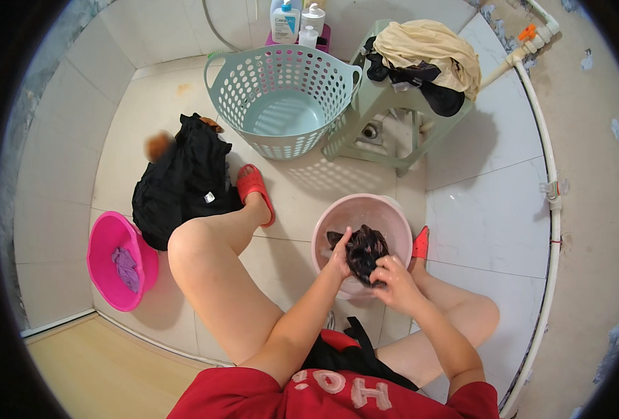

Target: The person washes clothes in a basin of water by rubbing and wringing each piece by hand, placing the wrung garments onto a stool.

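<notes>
A dark, wet garment (pixel 366 252) with lighter patterning is bunched up over the pale pink basin (pixel 324 230). My left hand (pixel 342 257) grips its left side with the thumb pointing up. At the lower right of the cloth, my right hand (pixel 393 280) has its fingers curled onto the fabric. The basin stands on the tiled floor between my legs. Some liquid seems to be inside, but the hands and the cloth hide much of it.
Ahead stands a perforated laundry basket (pixel 283 112). Clothes (pixel 427 50) lie on a green plastic stool (pixel 341 125) over a floor drain (pixel 370 131). Left are black clothes (pixel 184 183) and a magenta basin (pixel 97 262) holding a purple cloth (pixel 126 269). Bottles (pixel 285 23) stand behind; a pipe (pixel 553 178) runs along the right wall.
</notes>
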A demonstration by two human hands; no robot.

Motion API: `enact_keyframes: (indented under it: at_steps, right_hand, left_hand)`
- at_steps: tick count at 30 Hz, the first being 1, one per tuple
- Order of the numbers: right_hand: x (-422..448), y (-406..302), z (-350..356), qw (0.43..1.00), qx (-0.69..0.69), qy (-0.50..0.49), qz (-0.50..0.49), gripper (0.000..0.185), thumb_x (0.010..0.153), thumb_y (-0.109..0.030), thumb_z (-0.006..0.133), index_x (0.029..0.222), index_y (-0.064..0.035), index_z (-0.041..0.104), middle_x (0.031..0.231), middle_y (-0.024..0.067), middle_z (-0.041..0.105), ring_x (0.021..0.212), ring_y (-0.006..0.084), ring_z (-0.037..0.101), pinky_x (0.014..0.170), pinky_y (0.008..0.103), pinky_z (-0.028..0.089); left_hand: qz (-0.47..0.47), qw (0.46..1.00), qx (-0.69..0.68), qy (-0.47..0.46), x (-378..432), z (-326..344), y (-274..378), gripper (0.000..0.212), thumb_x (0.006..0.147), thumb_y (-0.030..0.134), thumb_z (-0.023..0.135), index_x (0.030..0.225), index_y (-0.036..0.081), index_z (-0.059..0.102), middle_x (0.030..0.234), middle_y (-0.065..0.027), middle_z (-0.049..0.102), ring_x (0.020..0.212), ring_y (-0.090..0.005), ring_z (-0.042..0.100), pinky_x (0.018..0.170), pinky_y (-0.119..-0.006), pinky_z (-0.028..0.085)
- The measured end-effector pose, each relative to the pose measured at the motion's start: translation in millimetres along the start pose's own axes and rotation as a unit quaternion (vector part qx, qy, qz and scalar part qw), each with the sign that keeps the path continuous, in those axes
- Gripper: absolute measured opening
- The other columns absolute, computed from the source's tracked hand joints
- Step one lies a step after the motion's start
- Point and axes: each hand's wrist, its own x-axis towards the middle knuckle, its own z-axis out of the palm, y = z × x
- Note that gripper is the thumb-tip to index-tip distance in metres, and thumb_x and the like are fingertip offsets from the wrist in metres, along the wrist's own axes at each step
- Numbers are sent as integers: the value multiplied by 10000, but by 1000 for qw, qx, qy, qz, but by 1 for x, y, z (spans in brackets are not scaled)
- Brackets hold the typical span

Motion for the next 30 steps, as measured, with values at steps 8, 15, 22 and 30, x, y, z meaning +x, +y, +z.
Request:
enact_keyframes:
  at_steps: [8,15,22,30]
  right_hand:
    - [-10,1,-40,769,495,313,255,177,783,-89,660,874,-29,520,872,23,523,745,81,505,695,226,428]
    - [8,73,7,621,660,272,325,436,827,-217,602,1168,3,442,1068,113,547,931,195,567,811,317,477]
    - [14,58,9,573,796,30,193,692,700,-293,669,1250,8,376,1163,201,513,1036,300,536,811,390,500]
    - [18,16,1,916,183,313,171,367,610,-141,789,812,-6,513,744,44,551,698,108,532,634,235,444]
  left_hand:
    - [-65,997,-3,-41,-10,45,-28,336,829,228,423,1025,8,584,1090,-159,582,1027,-293,542,956,-463,386]
    - [-40,991,122,-43,-23,69,-52,279,829,188,491,1016,6,588,1025,-116,610,951,-239,584,904,-406,438]
    - [-165,972,53,-158,-19,36,-36,318,823,258,495,1038,37,577,1024,-146,601,916,-257,597,874,-414,457]
    - [-80,989,90,-87,-33,68,-27,580,819,525,513,1171,64,507,1102,-138,575,1009,-262,564,848,-422,461]
